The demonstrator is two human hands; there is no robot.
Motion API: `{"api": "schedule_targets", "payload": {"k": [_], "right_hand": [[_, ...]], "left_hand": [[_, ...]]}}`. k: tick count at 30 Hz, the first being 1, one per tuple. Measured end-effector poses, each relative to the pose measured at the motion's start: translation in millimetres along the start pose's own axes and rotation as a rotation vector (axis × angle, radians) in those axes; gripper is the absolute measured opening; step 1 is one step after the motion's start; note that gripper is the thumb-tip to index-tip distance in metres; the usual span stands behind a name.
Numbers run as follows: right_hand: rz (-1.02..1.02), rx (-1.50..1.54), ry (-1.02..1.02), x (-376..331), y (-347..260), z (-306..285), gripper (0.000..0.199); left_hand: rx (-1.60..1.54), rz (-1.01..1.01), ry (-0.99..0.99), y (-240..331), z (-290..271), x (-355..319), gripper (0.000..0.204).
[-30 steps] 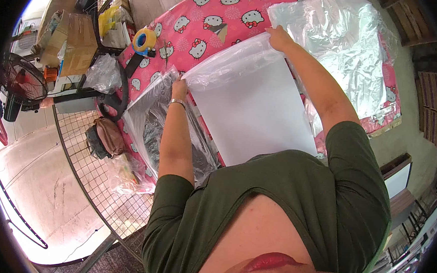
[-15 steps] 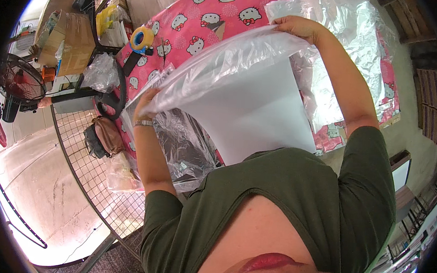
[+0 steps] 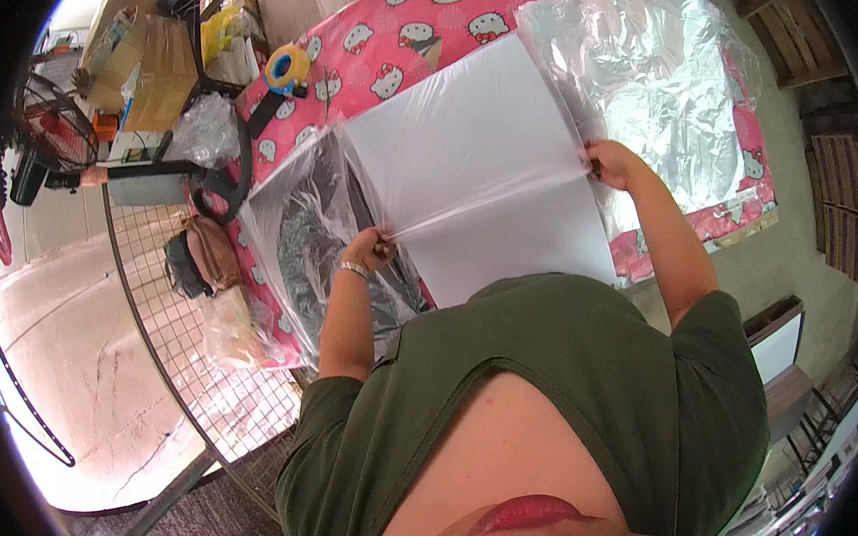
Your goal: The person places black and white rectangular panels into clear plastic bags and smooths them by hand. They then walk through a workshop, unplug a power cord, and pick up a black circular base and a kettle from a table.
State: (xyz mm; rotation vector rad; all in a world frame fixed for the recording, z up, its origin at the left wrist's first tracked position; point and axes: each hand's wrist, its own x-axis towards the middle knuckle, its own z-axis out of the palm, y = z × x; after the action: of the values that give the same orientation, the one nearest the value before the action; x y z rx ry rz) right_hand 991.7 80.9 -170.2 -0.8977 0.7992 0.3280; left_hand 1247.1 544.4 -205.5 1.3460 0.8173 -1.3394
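Observation:
A large white board [image 3: 523, 249] lies in front of me, its near end against my torso. Clear plastic film [image 3: 462, 137] covers its far part, with the film's edge drawn straight across the board's middle. My left hand [image 3: 375, 249], a band at its wrist, is closed on the film's edge beside the board's left side. My right hand [image 3: 612, 165] grips the same edge at the board's right side. On the left lies a dark, plastic-wrapped panel [image 3: 318, 227], below my left hand. To the right, shiny crinkled plastic wrapping [image 3: 654, 115] covers another flat piece.
Pink patterned cloth [image 3: 364, 43] covers the table. Tape rolls [image 3: 287, 68] stand at its far left edge. A brown bag [image 3: 214, 255] rests on the left side near a wire grid [image 3: 164, 350]. Cardboard boxes [image 3: 166, 75] and a fan [image 3: 55, 122] are farther left.
Both hands have come down toward me, drawing the film's edge from the far end to the board's middle. The film, raised and billowing before, now lies flatter over the board.

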Motion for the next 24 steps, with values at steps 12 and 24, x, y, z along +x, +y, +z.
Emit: {"api": "schedule_targets", "payload": {"k": [12, 24], "right_hand": [[0.066, 0.131, 0.243, -132.6, 202.4, -9.7, 0.027], [-0.159, -1.043, 0.086, -115.2, 216.5, 47.9, 0.027]], "left_hand": [[0.047, 0.162, -0.047, -284.2, -56.2, 5.2, 0.022], [-0.382, 0.806, 0.39, -246.8, 22.1, -120.5, 0.011]]}}
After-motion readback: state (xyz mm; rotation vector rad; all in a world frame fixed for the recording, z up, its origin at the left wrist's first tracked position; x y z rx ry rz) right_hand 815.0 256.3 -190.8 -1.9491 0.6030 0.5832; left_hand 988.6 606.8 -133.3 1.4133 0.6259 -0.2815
